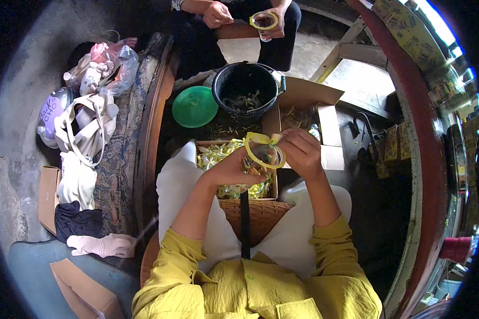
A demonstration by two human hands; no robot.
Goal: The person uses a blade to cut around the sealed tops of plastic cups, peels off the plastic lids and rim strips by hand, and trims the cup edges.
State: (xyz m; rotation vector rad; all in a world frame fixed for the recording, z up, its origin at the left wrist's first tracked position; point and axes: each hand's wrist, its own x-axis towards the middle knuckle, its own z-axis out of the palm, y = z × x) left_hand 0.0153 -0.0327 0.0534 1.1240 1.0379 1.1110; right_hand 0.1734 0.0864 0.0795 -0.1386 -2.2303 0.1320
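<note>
Sleeves: yellow sleeves (332, 255) are framing the view, above white trousers (326, 204).
Basket: brown weave (258, 213) is showing between the knees.
Left hand (230, 171): is grasping the cup (264, 151) around its side.
Right hand (302, 151): is pinching a pale bit (275, 139) between thumb and fingertips.
Cup: is sitting between the hands, above the box; its mouth is facing up, its long axis leaning down into the left palm. The left hand is lying nearer, touching it; the right fingertips are reaching its yellow rim (249, 139) from the right.
Box: its cardboard wall (274, 187) is enclosing yellow strips (212, 153) beneath the hands.
Bucket (245, 78): is standing beyond, a green dish (194, 108) lying on its left.
Co-worker: one hand (218, 15) is pinching something tiny; the other hand (277, 24) is holding a similar cup (264, 36).
Hidden: fingers are covering the cup's base; whether the bit is joining the rim, I cannot tell; the co-worker's head is falling outside the view.
</note>
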